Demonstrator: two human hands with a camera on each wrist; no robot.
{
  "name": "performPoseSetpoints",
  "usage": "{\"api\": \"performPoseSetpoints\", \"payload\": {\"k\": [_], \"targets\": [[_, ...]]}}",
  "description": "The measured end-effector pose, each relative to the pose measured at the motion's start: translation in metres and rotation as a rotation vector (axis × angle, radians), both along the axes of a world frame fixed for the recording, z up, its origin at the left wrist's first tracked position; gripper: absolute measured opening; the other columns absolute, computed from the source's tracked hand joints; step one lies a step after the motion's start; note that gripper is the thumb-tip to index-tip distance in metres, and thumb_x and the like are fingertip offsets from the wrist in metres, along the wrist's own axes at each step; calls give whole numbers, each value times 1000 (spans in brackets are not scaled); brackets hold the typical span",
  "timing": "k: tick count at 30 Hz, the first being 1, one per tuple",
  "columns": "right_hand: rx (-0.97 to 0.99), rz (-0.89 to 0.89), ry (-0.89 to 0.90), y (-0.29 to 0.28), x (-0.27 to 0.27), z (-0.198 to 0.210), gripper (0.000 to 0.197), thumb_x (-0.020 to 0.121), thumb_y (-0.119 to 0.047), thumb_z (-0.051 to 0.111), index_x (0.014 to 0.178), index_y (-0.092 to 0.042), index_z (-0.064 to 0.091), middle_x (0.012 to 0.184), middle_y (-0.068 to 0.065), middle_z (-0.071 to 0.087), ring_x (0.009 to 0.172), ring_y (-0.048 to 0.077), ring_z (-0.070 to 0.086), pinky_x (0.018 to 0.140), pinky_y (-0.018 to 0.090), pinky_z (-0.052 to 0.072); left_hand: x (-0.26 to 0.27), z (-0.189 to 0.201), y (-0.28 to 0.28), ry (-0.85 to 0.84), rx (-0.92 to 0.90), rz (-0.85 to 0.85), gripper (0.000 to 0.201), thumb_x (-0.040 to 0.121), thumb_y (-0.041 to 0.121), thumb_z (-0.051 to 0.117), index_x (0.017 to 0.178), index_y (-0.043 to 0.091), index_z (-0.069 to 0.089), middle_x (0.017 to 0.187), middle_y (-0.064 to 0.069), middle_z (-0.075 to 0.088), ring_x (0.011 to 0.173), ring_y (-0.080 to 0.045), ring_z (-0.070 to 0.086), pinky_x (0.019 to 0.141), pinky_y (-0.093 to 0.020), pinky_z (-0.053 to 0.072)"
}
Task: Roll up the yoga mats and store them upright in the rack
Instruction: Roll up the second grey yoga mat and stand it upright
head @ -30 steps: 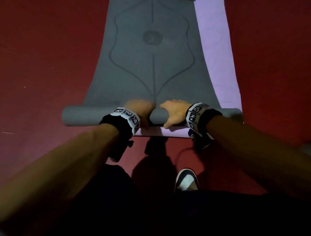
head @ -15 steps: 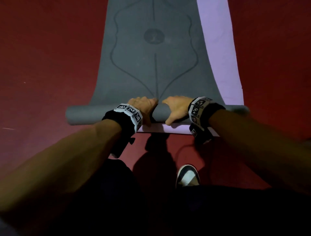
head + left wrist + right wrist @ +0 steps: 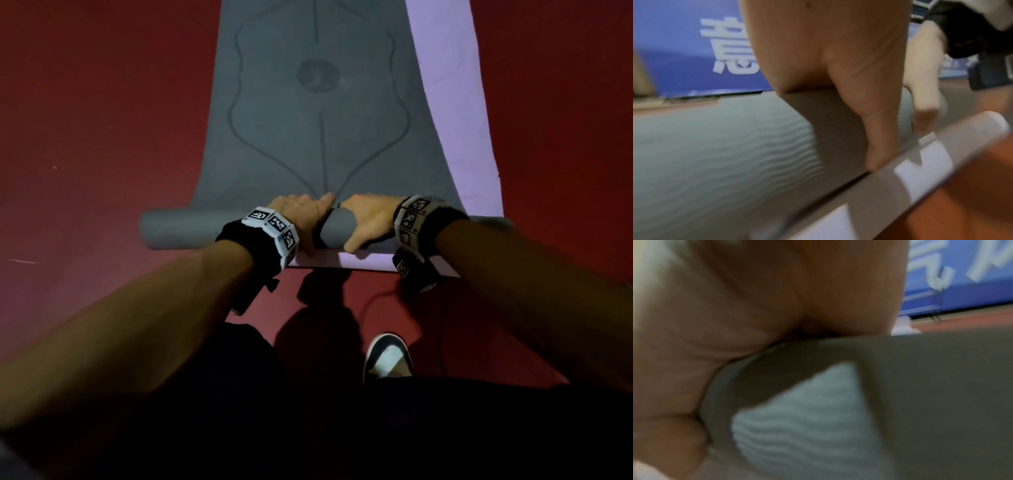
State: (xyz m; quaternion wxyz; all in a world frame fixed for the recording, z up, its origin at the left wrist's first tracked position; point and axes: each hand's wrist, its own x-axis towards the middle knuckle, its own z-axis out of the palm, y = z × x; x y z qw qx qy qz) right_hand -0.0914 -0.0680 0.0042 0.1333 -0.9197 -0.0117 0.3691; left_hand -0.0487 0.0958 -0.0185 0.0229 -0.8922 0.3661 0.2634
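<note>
A grey yoga mat (image 3: 318, 137) with a printed line pattern lies on a lilac mat (image 3: 452, 102) on the red floor. Its near end is wound into a roll (image 3: 178, 229) lying across in front of me. My left hand (image 3: 301, 212) and right hand (image 3: 370, 219) grip the roll side by side at its middle, fingers over the top and thumbs down its near side. In the left wrist view my thumb (image 3: 869, 129) runs down the roll (image 3: 715, 154) to the lilac mat (image 3: 920, 170). The right wrist view shows my palm (image 3: 735, 305) pressed on the roll (image 3: 807, 426).
Red floor (image 3: 102, 137) spreads on both sides of the mats. My shoe (image 3: 388, 356) stands just behind the lilac mat's near edge. A blue banner with white characters (image 3: 684, 48) runs along the far wall. No rack is in view.
The roll has moved a little away from me along the grey mat. Both hands went with it and now reach further over its top.
</note>
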Motion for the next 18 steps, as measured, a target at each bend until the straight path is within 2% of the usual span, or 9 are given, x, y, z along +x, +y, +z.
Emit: {"api": "performPoseSetpoints", "payload": {"k": [2,4,6,8,10,12,14,18], "targets": [[-1,17,-28,-1,0,-2,57,63,-42,85,109,-20,60,103,-2,69,90,21,64,80,38,56,4,-1,-2,47,-6,16,76,64,35,88,125,25,43,113,-5,64,103,-31,63,72,-34,39],[-20,60,-135,2,-8,-10,70,63,-55,85,114,-23,50,105,-3,62,96,25,60,81,38,52,10,-4,0,138,8,42,71,62,35,90,121,29,51,102,4,65,91,-23,66,70,-31,44],[-75,123,-257,6,-19,-19,80,61,-65,81,117,-25,40,110,-1,62,100,29,61,76,38,45,14,-7,3,226,1,72,63,66,30,91,119,24,58,99,3,67,89,-19,68,75,-33,54],[-128,141,-296,9,-27,-25,79,62,-62,79,120,-25,38,114,2,63,102,32,62,73,37,38,13,-14,3,290,-11,97,62,70,22,90,125,15,60,109,-3,69,98,-22,69,85,-37,58],[-169,132,-277,11,-28,-27,75,62,-56,78,121,-26,41,111,3,64,101,34,63,73,36,37,10,-16,2,261,-5,74,67,69,27,90,127,18,57,111,0,68,100,-21,68,82,-36,57],[-179,117,-224,9,-21,-24,72,62,-53,79,120,-27,47,110,1,65,99,31,63,74,34,38,9,-14,1,184,1,27,74,66,38,90,128,26,52,109,5,61,103,-22,64,75,-33,49],[-135,86,-134,6,-9,-17,67,62,-49,82,119,-28,53,110,-2,66,96,25,62,75,32,42,11,-10,3,97,-4,8,73,64,47,88,124,30,50,111,2,61,103,-26,62,73,-33,41],[-52,44,-47,3,4,-9,64,60,-45,85,116,-26,58,110,-2,67,98,23,64,80,35,53,16,-16,2,43,2,20,75,55,50,89,117,31,51,112,-1,64,100,-28,63,71,-33,40]]}}
